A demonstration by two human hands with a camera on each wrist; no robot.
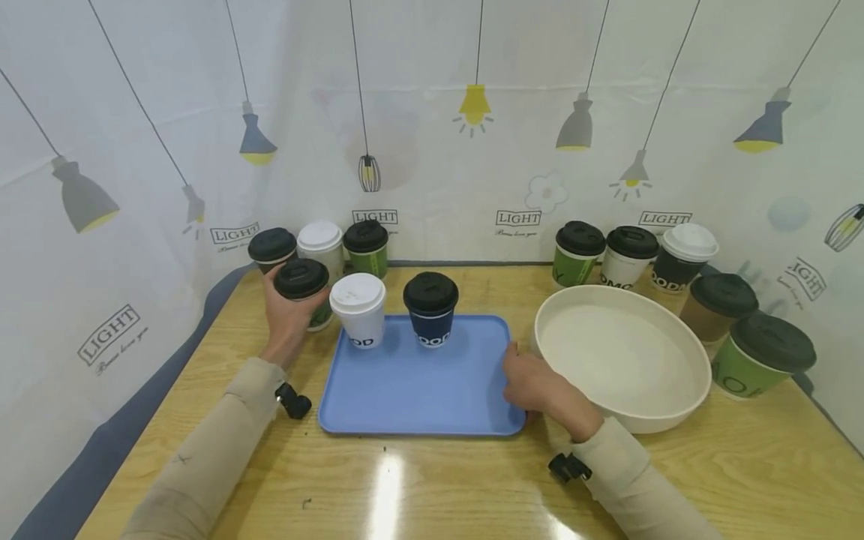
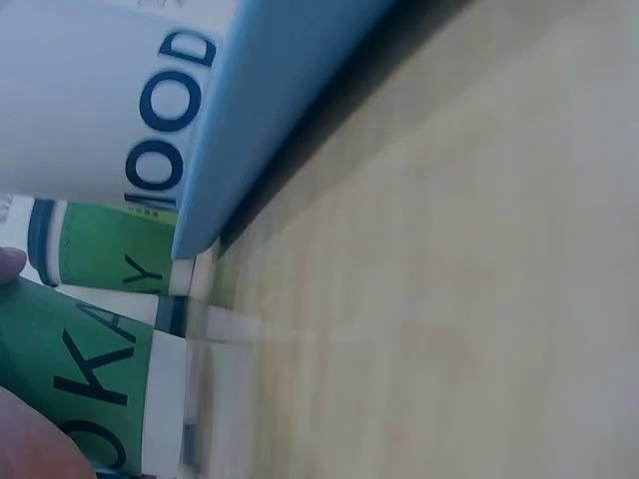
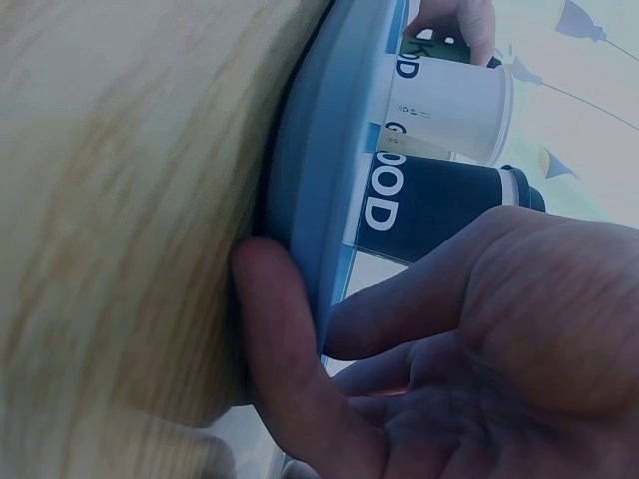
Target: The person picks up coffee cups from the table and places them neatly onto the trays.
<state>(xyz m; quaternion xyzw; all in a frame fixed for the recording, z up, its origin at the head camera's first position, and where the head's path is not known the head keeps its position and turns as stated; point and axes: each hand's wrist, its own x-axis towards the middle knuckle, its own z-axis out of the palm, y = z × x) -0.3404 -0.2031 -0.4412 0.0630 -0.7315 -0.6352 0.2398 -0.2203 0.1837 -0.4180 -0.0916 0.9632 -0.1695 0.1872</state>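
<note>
My left hand [image 1: 286, 319] grips a green paper cup [image 2: 85, 374] with a black lid [image 1: 301, 277], just left of the blue tray [image 1: 418, 394]. Letters run along the cup's side in the left wrist view. Two lidded cups stand on the tray's far part: a white cup [image 1: 359, 319] with a white lid and a dark navy cup [image 1: 432, 322] with a black lid. At the tray's right edge, my right hand [image 1: 540, 382] pinches the rim; in the right wrist view one finger [image 3: 280, 309] lies low against the tray's side.
A round cream basin [image 1: 621, 352] stands right of the tray. Several lidded cups line the back right and right side, including a brown cup [image 1: 709, 315] and a green cup [image 1: 749, 371]. Behind my left hand are more cups, among them a green one [image 1: 367, 259]. A printed curtain hangs behind.
</note>
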